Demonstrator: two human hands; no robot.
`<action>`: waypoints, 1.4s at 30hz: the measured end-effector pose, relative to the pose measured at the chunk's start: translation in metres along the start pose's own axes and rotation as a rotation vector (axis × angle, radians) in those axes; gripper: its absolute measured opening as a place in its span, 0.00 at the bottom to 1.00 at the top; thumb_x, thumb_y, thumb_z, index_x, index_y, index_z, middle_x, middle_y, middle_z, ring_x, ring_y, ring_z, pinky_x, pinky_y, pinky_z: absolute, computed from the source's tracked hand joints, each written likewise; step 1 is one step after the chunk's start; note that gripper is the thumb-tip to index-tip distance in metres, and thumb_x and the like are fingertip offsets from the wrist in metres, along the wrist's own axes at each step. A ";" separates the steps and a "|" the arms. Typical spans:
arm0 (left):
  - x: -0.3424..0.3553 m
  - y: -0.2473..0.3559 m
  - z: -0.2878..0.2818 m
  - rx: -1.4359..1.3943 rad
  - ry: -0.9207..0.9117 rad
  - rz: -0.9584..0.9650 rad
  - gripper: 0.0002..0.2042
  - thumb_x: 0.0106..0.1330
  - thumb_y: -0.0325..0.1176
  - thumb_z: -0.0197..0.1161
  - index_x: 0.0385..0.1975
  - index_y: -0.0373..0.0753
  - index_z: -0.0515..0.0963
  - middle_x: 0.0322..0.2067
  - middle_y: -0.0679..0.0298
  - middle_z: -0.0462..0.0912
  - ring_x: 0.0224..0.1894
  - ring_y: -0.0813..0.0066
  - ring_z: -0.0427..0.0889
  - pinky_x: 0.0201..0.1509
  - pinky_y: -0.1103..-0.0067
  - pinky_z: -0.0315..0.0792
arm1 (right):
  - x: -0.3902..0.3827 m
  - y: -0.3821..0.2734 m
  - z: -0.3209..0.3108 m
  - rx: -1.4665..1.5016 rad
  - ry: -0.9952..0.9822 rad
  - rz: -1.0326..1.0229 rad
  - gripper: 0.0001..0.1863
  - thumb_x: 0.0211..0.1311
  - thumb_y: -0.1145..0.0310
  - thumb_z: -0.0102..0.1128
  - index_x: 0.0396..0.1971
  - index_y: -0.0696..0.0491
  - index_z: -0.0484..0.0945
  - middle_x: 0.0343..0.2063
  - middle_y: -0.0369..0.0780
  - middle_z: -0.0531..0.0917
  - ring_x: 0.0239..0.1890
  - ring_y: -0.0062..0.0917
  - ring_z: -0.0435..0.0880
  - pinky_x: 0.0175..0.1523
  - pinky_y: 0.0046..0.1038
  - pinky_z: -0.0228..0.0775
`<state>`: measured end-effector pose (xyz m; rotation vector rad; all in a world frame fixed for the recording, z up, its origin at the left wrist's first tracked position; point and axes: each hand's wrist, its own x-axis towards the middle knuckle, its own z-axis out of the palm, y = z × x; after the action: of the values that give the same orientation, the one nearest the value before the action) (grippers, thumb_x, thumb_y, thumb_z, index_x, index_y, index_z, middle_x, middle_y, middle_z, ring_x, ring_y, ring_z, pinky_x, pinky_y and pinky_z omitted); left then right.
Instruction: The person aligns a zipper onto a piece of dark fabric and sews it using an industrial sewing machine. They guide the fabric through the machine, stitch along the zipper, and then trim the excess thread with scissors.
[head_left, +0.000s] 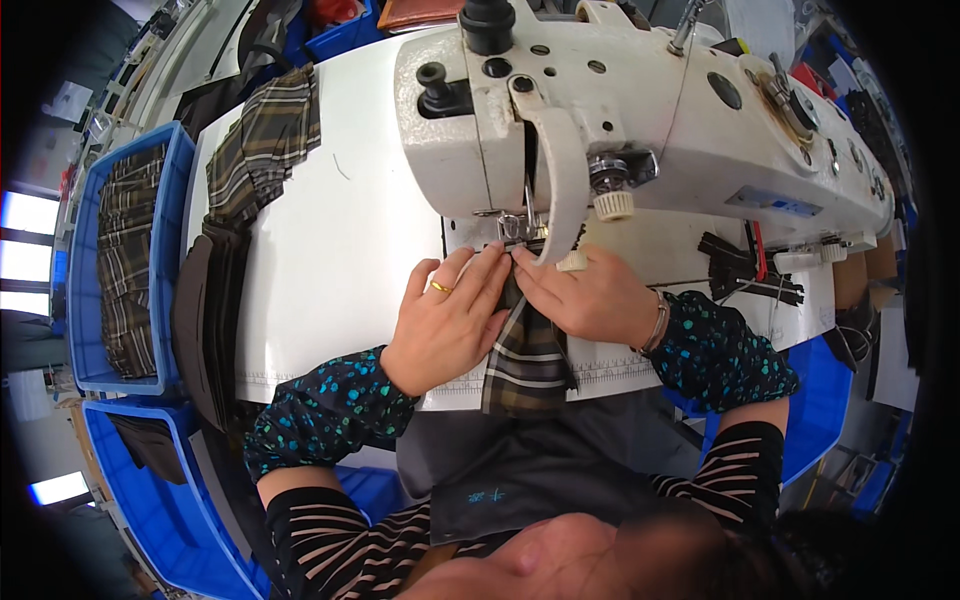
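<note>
A narrow length of plaid fabric runs from under the presser foot of a white sewing machine down over the table's front edge. My left hand lies along its left side, fingers stretched forward and fingertips pressing the cloth just before the foot. From the other side my right hand grips the same cloth, fingers together and pointing at the foot. Both sets of fingertips almost meet there. The exact stitching spot is partly hidden by my fingers and the machine's curved white guard.
Plaid pieces and a dark fabric stack lie at the table's left. Beside them stands a blue bin of plaid pieces; another blue bin sits lower. Dark zipper-like strips lie at right. A ruler scale lines the front edge.
</note>
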<state>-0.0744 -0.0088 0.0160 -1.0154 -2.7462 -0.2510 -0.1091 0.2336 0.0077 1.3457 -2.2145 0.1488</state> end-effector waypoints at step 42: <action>-0.060 0.046 -0.020 -0.515 0.048 -0.155 0.14 0.59 0.38 0.73 0.42 0.39 0.83 0.51 0.62 0.85 0.61 0.56 0.78 0.66 0.59 0.65 | -0.001 -0.009 -0.010 0.363 -0.183 -0.027 0.25 0.67 0.68 0.56 0.64 0.45 0.78 0.53 0.38 0.82 0.63 0.33 0.79 0.74 0.46 0.66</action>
<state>0.0030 -0.0167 0.0241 -0.8780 -2.7763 -1.0340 -0.0972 0.2331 0.0137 1.6358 -2.4016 0.4526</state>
